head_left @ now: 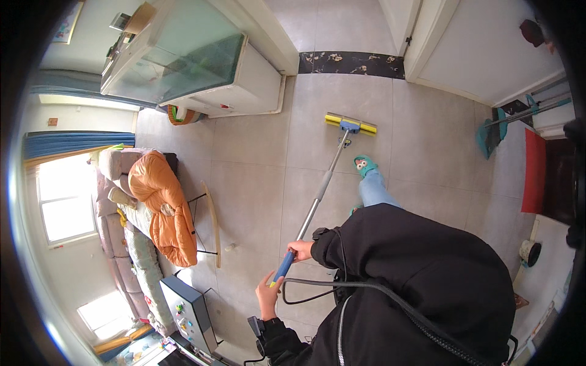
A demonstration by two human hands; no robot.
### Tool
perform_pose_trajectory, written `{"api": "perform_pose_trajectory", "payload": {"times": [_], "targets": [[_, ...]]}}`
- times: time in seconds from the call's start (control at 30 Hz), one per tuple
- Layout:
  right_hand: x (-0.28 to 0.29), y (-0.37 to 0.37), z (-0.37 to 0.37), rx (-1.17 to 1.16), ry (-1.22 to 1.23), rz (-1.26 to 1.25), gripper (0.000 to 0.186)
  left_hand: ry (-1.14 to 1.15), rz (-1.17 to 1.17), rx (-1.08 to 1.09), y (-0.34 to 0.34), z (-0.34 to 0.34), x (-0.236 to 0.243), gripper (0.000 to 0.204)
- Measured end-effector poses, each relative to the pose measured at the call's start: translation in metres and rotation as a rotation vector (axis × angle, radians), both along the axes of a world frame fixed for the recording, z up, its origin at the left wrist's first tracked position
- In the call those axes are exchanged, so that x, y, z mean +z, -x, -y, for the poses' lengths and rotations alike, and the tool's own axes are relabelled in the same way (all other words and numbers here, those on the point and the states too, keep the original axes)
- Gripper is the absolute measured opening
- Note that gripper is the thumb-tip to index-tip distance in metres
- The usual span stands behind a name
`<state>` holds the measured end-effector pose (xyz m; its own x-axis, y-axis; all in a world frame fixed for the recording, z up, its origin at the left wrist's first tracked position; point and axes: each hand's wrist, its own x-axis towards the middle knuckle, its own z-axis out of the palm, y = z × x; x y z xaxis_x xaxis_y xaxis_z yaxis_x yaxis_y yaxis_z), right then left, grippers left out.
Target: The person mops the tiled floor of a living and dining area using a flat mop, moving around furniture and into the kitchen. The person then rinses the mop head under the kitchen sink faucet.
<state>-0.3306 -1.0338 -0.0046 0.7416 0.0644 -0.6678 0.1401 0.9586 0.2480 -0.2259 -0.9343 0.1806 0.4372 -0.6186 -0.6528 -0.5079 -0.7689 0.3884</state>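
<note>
A sponge mop reaches across the tiled floor, its yellow sponge head (367, 129) lying on the tiles and its silver pole (322, 186) slanting up toward me. My right hand (300, 251) is wrapped round the pole just above where the blue grip (284, 267) begins. At the top end of that grip, my left hand (267, 296) holds on with its fingers bent around the end. A teal slipper (365, 165) on my foot stands close to the mop head. Black sleeves cover both forearms, and a black cable hangs near the left hand.
At left, an orange padded jacket (162, 210) drapes over a chair beside the sofa (113, 244). A glass-topped white cabinet (244, 85) stands at the upper left. Past the mop lies a dark patterned threshold (351, 64). A teal dustpan (491, 135) rests by the right wall.
</note>
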Motion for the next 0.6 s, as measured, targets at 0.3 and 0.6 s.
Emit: {"api": "perform_pose_trajectory", "payload": {"times": [0.3,0.6], "targets": [[-0.076,0.135,0.059,0.424,1.544,-0.355,0.012,0.198,-0.136,0.122,0.154,0.046,-0.077,0.037],[-0.053,0.362,0.355,-0.308,0.732,-0.651,0.024,0.374,-0.168,-0.137,0.261,0.430,-0.150,0.036]]}}
